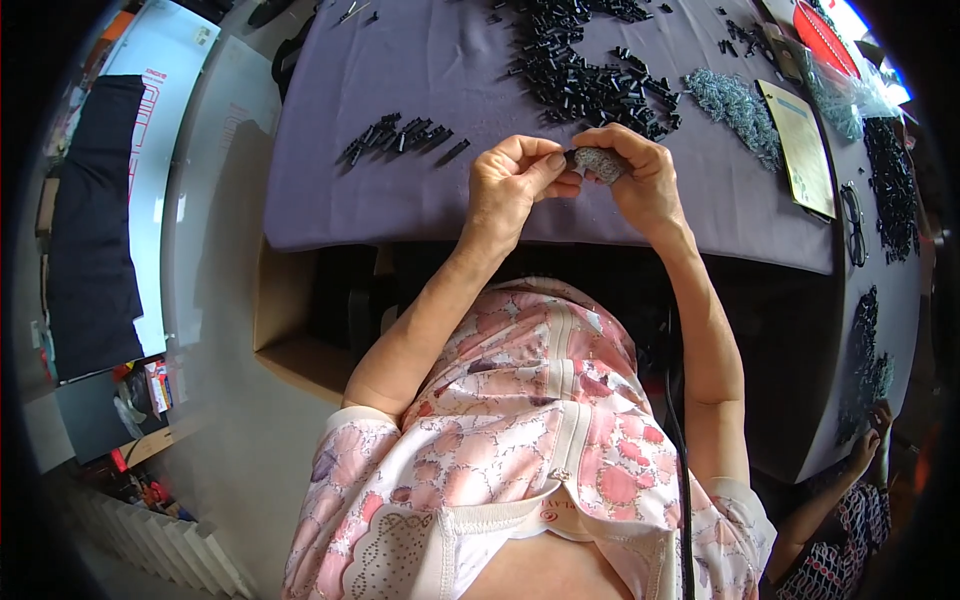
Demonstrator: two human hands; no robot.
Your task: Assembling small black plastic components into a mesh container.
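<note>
Both of my hands meet over the near edge of a purple cloth-covered table (400, 205). Thumb and forefinger of my left hand (505, 185) pinch a small black tubular part (570, 158). My right hand (640, 180) curls around a cluster of tiny grey pieces (600, 163), its fingertips close to the black part. Just beyond my hands lies a big heap of loose black tubular parts (570, 80). To the left of it, a smaller group of such parts (395, 138) is spread out. A pile of tiny grey pieces (735, 110) lies to the right.
At right are a yellowish card (800, 150), black glasses (855, 225), a red basket (826, 40) and a clear plastic bag (850, 95). Another person's hand (872, 435) works at the lower right beside more parts. An open cardboard box (290, 330) stands under the table.
</note>
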